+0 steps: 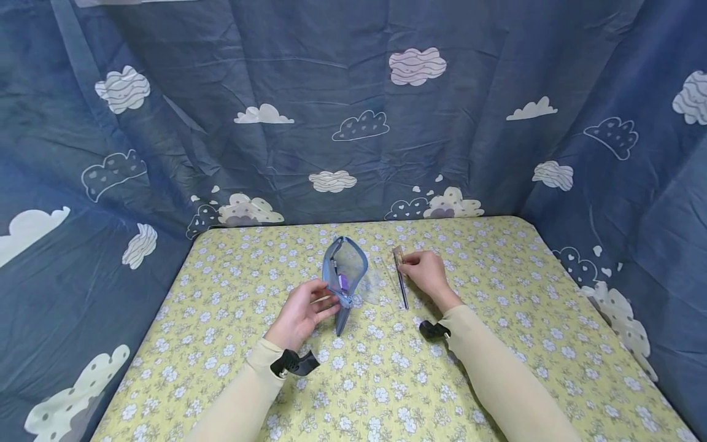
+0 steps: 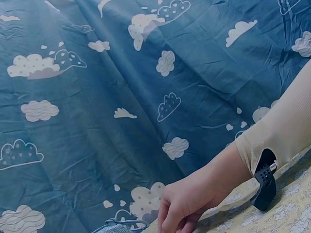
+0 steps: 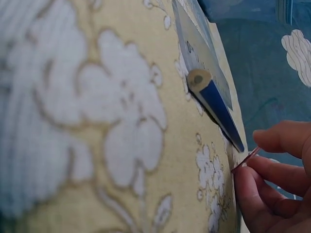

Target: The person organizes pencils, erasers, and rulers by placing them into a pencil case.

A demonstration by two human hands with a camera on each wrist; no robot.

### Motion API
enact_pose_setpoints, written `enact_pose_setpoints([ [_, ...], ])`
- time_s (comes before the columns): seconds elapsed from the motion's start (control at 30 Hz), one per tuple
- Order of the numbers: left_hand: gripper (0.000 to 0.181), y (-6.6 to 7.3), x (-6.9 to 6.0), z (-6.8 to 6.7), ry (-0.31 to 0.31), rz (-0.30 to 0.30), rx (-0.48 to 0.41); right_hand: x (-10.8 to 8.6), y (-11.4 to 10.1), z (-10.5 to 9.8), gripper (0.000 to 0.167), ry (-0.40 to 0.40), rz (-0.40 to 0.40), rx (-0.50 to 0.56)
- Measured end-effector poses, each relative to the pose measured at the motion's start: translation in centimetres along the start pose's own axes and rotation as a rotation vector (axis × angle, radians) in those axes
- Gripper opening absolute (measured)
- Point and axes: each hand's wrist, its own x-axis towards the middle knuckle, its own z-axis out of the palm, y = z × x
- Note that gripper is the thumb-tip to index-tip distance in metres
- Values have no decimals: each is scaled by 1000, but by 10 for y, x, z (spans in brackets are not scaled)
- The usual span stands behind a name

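A blue-edged mesh zip pouch (image 1: 361, 270) stands with its mouth spread. Inside it are a purple item (image 1: 343, 282) and a dark slender item along the left side. My left hand (image 1: 298, 312) holds the pouch's near left edge, thumb on the rim and fingers curled below. A thin flat piece (image 3: 250, 158), brownish in the head view, is pinched between thumb and fingers of my right hand (image 1: 428, 273); its kind is unclear. Just left of that hand lies a dark blue pencil (image 1: 403, 288), its blunt end facing the right wrist camera. Beside the pencil is a clear ruler (image 3: 197, 46).
A see-through plastic piece (image 1: 371, 285) lies between pouch and pencil. Yellow floral cloth (image 1: 221, 344) covers the table. Blue curtains (image 1: 309, 80) with a cloud print hang behind it and along both sides.
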Motion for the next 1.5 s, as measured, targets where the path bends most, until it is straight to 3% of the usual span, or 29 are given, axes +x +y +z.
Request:
enact_pose_setpoints([
  [0.3, 21, 0, 0, 0, -11, -9, 13, -3, 2, -4, 22, 53, -15, -66],
  [0.43, 21, -1, 0, 1, -11, -9, 16, -5, 4, -7, 23, 80, 6, -28],
  [0.53, 19, -1, -1, 1, -10, -13, 17, -5, 7, -11, 27, 72, 43, 63],
  [0.7, 20, 0, -2, 2, -6, -15, 12, -4, 6, -19, 48, 43, 129, 255],
  [0.93, 23, 0, 0, 3, -6, -9, 4, -6, 1, -26, 72, 61, 154, 425],
  [1.1, 31, 0, -1, 4, -13, 1, 13, -7, -3, -29, 71, 54, 147, 497],
  [1.5, 20, 0, -2, 4, -4, 1, 2, -17, -21, -40, 65, -1, 138, 660],
])
